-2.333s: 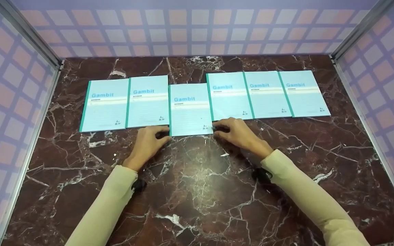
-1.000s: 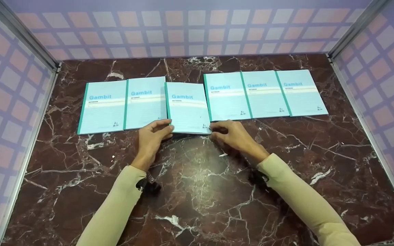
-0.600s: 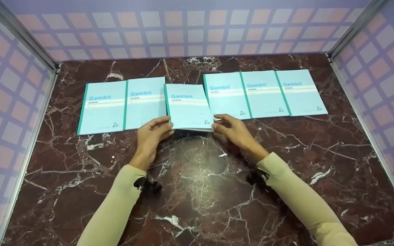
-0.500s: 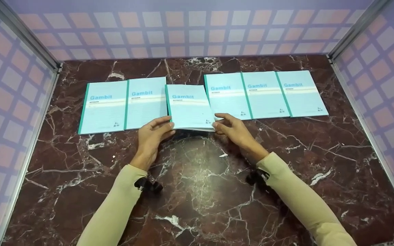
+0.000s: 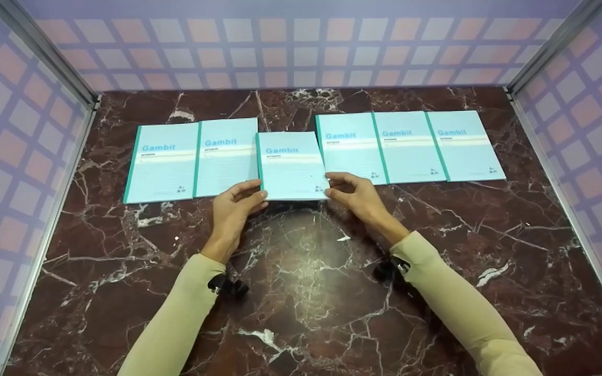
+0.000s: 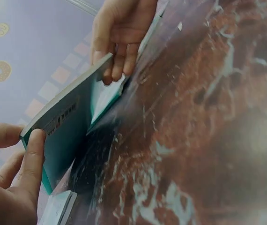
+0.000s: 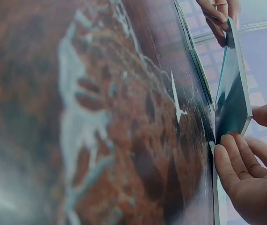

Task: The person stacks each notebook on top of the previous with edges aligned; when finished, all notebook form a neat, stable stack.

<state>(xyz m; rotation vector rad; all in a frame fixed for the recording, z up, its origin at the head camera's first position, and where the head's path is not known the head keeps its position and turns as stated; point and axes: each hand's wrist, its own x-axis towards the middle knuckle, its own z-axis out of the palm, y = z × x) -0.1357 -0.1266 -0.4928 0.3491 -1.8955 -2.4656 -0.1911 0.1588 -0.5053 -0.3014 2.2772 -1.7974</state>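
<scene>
Pale-blue paper notebook with a green spine and "Gambit" lettering (image 5: 291, 169), and here it is, tilted, near edge raised off the table, just past centre toward 12 o'clock! Around it, lavender walls with pink and white squares (image 5: 306, 52); below, a dark-red, white-veined, marble-patterned tabletop (image 5: 301, 318). Flat at 2 to 3 o'clock, a trio of matching notebooks (image 5: 411, 156) side by side; at 9 o'clock, a matching pair (image 5: 188, 167). In from 7 o'clock comes a cream left sleeve (image 5: 173, 318), from 5 o'clock a cream right sleeve (image 5: 452, 292). Left hand (image 5: 232, 216) pinches the notebook's 7 o'clock corner between thumb and fingers; right hand (image 5: 361, 201) pinches the 5 o'clock corner likewise. Smallest, from the left wrist: a dark barcode-like print (image 6: 67, 114) on the teal underside (image 6: 65, 145).
</scene>
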